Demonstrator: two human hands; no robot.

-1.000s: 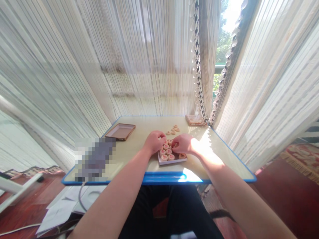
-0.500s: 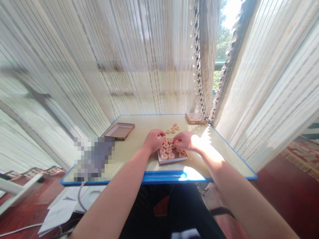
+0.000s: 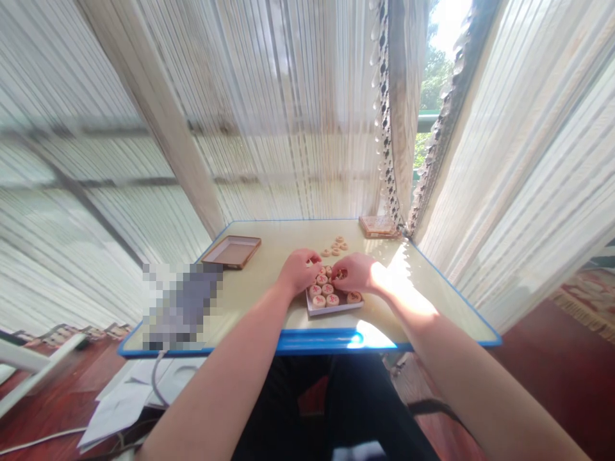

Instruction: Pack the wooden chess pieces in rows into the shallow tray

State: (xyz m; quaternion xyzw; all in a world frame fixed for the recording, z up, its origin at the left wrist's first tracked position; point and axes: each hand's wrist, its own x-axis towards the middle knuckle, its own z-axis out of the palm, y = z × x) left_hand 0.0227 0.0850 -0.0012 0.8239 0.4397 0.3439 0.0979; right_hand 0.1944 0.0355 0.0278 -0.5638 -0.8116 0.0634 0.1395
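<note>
A shallow white tray near the table's front edge holds several round wooden game discs with red marks. My left hand rests at the tray's far left corner, fingers curled in a pinch on something I cannot make out. My right hand sits over the tray's far right part, fingers pinched round a disc. A small loose group of discs lies on the table beyond the hands.
The cream table has a blue rim. A brown box lid lies at the far left, a patterned wooden box at the far right by the curtains. A blurred grey thing sits front left. Papers and cable lie on the floor.
Both hands stay over the tray with only small finger movements. The view has shifted slightly.
</note>
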